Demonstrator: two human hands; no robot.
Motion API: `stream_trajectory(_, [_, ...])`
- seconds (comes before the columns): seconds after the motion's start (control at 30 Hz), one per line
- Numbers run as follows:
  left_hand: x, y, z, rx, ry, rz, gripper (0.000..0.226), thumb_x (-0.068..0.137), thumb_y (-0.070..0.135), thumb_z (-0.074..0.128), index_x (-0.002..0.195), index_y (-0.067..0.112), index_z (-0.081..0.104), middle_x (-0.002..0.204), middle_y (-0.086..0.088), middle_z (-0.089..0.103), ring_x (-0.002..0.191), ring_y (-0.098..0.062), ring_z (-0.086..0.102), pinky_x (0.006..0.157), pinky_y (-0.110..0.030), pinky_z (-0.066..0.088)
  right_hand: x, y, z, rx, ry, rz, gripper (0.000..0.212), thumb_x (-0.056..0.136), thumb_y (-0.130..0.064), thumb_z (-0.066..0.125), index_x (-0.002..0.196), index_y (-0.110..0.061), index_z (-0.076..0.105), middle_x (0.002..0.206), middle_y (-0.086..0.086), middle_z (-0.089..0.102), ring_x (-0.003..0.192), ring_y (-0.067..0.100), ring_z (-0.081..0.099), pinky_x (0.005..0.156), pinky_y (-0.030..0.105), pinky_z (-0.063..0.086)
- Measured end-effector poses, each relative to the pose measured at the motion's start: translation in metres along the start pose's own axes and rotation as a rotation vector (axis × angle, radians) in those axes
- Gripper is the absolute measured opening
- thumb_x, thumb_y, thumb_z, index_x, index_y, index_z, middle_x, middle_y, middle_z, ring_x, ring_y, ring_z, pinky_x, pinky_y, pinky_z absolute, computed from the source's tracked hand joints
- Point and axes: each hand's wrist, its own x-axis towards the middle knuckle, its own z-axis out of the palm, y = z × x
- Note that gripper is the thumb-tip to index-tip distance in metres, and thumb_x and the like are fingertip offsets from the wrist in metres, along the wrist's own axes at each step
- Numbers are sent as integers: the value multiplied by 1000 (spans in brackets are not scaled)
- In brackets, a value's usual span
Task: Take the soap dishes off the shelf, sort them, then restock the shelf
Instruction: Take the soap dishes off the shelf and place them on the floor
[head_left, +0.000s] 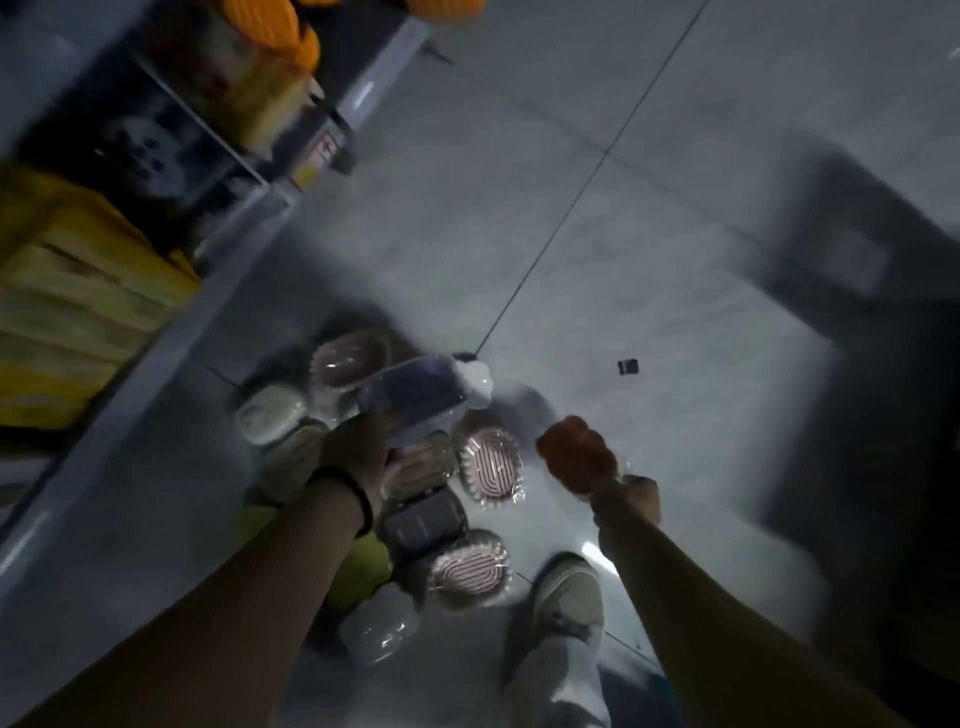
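Observation:
Several wrapped soap dishes lie in a heap on the grey floor: a pink ridged oval dish (491, 464), a second pink oval dish (470, 569), a dark rectangular dish (423, 525), a cream dish (270, 414) and a mauve dish (347, 359). My left hand (358, 447) grips a dark blue rectangular soap dish (415, 397) with a white scalloped dish (475, 382) at its far end, held above the heap. My right hand (631, 499) holds an orange scalloped soap dish (574, 452) to the right of the heap. The picture is blurred.
The shelf unit (171, 332) runs along the left, with yellow packs (62, 312) and orange items (280, 26) on it. My shoe (569, 597) stands just right of the heap. A small dark scrap (628, 366) lies on the tiles. A dark shadow covers the right side.

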Motion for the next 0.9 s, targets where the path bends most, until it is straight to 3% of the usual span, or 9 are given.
stream_trajectory(0.13, [69,-32,15,75,6,76,4,107,22,56,105,24,58,96,3,59,84,-17,63,70,-30,57,87,51,45,-27,-89,35,53,65,-29,70,115,-12,65,90,19,70,72,29,63,54,31,49])
stream_trajectory(0.23, [95,-44,25,84,-9,106,5,103,20,60,100,23,60,95,1,63,82,-18,64,72,-34,58,123,78,67,-42,-85,58,68,58,-34,79,123,-18,67,107,16,75,92,33,76,83,45,65])
stream_trajectory(0.3, [100,-45,33,86,-44,100,8,96,20,68,104,20,66,98,-4,68,86,-22,67,77,-38,60,93,61,61,-184,-56,29,62,69,-37,81,123,-9,67,105,15,74,95,36,74,88,46,64])
stream_trajectory(0.37, [102,-41,41,60,-73,121,9,92,14,69,100,18,71,88,-6,69,79,-22,63,68,-31,57,68,40,56,-405,-14,-22,52,84,-34,78,125,-5,63,115,21,69,105,41,69,90,44,59])
stream_trajectory(0.47, [105,-24,50,53,-76,155,12,94,4,66,97,16,70,77,-5,62,68,-17,56,53,-22,50,42,-4,58,-640,76,-220,52,94,-40,69,137,-15,56,135,19,57,122,39,59,99,43,49])
stream_trajectory(0.57, [111,2,59,80,-96,164,11,96,6,68,103,13,64,77,-5,56,70,-16,55,55,-21,51,22,-63,81,-425,-115,-526,41,102,-41,64,136,-18,62,126,8,71,108,22,66,89,30,48])
stream_trajectory(0.63, [119,16,67,53,-121,176,17,95,3,68,111,10,67,79,-9,57,65,-15,51,53,-21,49,3,-103,103,-288,-307,-625,42,102,-44,63,137,-21,62,112,0,77,96,17,71,86,34,56])
stream_trajectory(0.77, [142,38,78,129,-115,266,18,89,-2,65,84,11,77,86,-16,67,74,-23,62,71,-34,57,-3,-152,151,-171,-435,-623,46,99,-47,68,140,-26,62,104,-6,77,90,15,73,81,36,64])
stream_trajectory(0.9, [179,49,77,333,-60,367,20,84,35,75,75,17,73,75,-6,70,80,-25,67,79,-42,60,15,-166,182,-144,-450,-604,49,98,-47,68,141,-25,63,121,1,74,90,17,70,70,31,57])
